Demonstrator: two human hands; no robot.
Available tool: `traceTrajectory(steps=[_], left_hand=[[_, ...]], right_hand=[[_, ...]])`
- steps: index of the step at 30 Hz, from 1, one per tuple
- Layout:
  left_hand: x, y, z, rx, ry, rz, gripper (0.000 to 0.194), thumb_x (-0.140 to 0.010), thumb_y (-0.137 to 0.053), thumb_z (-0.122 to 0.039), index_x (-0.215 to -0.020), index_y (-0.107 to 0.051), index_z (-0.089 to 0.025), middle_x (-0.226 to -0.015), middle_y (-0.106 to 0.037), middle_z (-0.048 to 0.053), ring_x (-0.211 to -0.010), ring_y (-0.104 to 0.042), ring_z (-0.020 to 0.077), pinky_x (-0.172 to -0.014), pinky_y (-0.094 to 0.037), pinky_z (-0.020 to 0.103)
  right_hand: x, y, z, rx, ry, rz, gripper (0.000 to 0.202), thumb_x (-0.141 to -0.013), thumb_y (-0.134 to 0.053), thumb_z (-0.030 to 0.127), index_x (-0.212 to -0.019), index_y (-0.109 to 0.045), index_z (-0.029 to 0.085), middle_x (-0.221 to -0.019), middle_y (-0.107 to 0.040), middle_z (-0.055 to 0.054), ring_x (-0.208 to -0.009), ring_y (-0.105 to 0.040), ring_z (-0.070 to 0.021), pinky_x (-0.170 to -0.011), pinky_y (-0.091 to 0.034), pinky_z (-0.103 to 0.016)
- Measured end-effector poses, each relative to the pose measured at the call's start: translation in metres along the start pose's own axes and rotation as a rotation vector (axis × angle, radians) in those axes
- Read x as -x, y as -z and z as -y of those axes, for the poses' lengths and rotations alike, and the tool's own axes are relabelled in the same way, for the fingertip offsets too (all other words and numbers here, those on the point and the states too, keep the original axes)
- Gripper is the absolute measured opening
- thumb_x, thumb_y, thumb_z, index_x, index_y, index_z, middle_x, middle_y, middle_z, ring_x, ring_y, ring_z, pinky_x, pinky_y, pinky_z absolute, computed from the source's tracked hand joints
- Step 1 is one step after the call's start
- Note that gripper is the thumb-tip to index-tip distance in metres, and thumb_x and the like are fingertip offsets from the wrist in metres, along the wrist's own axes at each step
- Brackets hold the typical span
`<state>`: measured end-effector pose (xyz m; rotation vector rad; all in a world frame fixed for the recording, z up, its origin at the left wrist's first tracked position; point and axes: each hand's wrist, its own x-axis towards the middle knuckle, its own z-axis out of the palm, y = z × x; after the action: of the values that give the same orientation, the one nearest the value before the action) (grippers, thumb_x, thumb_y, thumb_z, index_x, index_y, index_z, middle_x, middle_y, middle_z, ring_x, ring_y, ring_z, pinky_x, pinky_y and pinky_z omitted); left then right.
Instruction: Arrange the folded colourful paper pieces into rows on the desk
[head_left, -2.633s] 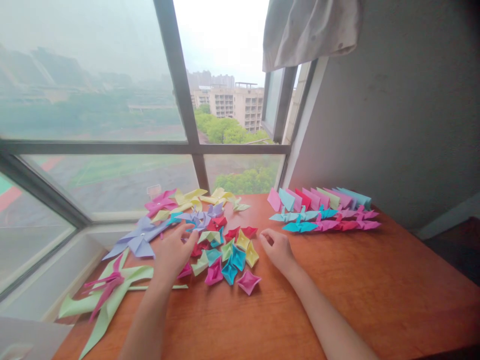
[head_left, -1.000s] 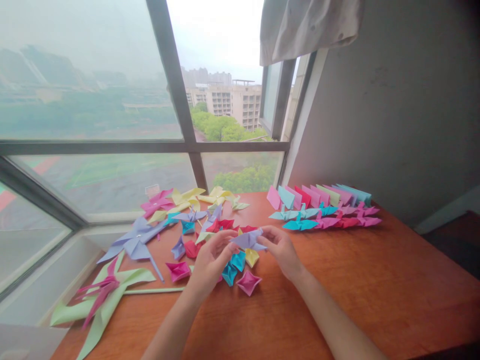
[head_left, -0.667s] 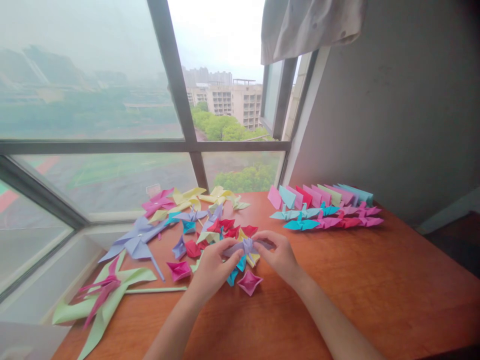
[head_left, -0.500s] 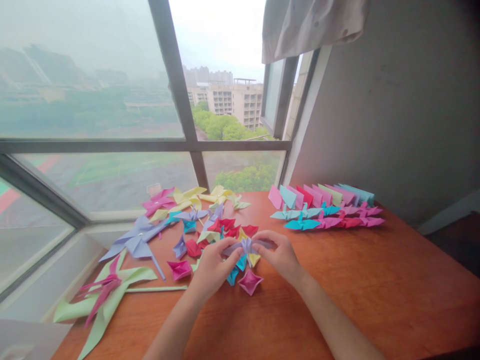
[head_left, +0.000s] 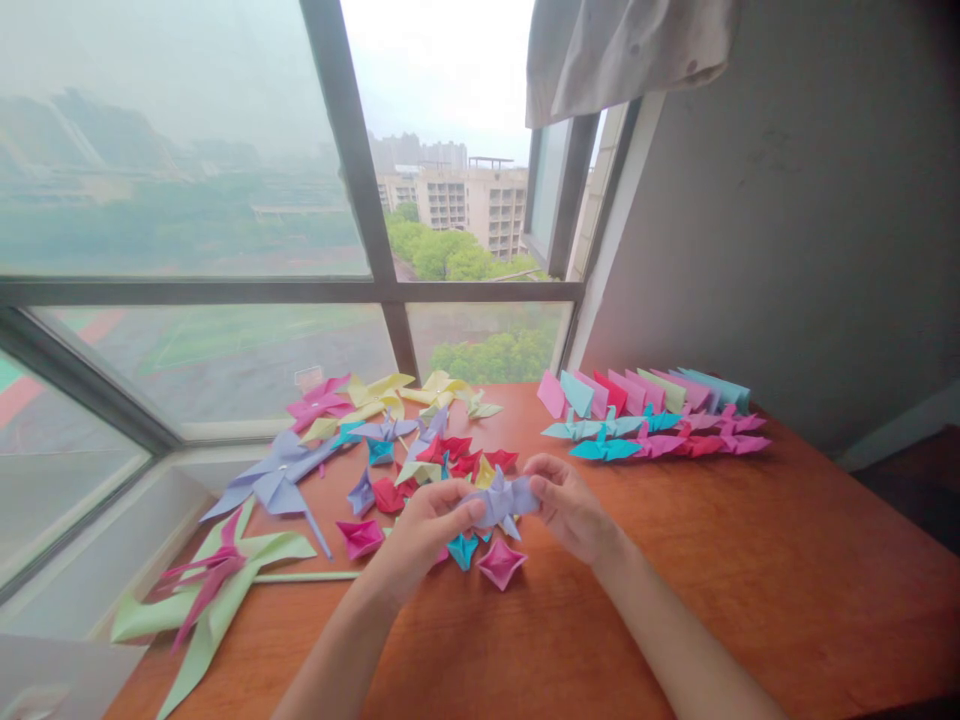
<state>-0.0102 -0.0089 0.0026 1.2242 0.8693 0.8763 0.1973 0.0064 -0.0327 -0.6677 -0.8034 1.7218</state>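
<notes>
Lower left: green pinwheel [head_left: 214,600], stick pointing right, magenta folded figure [head_left: 214,573] lying across it. Above it, lavender pinwheel [head_left: 277,475]; if a sleeve or forearm catches either stick, it could swing into neighbours.

Left of centre: magenta paper boat [head_left: 360,538], just beside the left forearm. Low swing of that arm would likely nudge it.

Centre: left hand [head_left: 427,530] has its grip pinched, thumb over fingers, on the left end of the lavender folded piece [head_left: 499,500]. Piece is mid-frame, in front of the loose-paper cluster, spanning both hands. Pink paper boat [head_left: 502,564] sits just below it in frame; dropping the piece could knock it.

Right hand [head_left: 566,500]: grip pinched on the right end. Main risk: 2 ends held, so uneven pull could tear or unfold thin paper; hard pinch could crease it.

Right: crane rows [head_left: 606,449] on the bench [head_left: 712,600], apart from the hand. Wide elbow sweep could scatter them.
</notes>
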Motion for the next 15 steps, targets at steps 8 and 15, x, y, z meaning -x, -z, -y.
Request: traceTrajectory(steps=[8,15], left_hand=[[0.0011,0.0015,0.0017,0.094,-0.004,0.008,0.026,-0.081,-0.073,-0.038,-0.075,-0.066,-0.013,-0.066,-0.065,0.001,-0.06,-0.055,0.0095,-0.057,-0.039,0.019],[0.0004,0.0023,0.0004,0.025,0.005,-0.011,0.03,-0.08,-0.073,-0.042,-0.073,-0.065,-0.013,-0.065,-0.065,0.001,-0.059,-0.053,0.0096,-0.056,-0.037,0.019]], right_hand=[[-0.0006,0.0018,0.0016,-0.125,0.021,0.009,0.027,-0.066,-0.087,0.031,-0.077,-0.066,0.018,-0.071,-0.058,0.005,-0.062,-0.055,-0.0051,-0.058,-0.046,-0.014],[-0.0025,0.0054,0.0003,-0.138,0.047,-0.008,0.026,-0.067,-0.086,0.03,-0.079,-0.066,0.019,-0.074,-0.059,0.005,-0.062,-0.054,-0.0046,-0.057,-0.045,-0.014]])
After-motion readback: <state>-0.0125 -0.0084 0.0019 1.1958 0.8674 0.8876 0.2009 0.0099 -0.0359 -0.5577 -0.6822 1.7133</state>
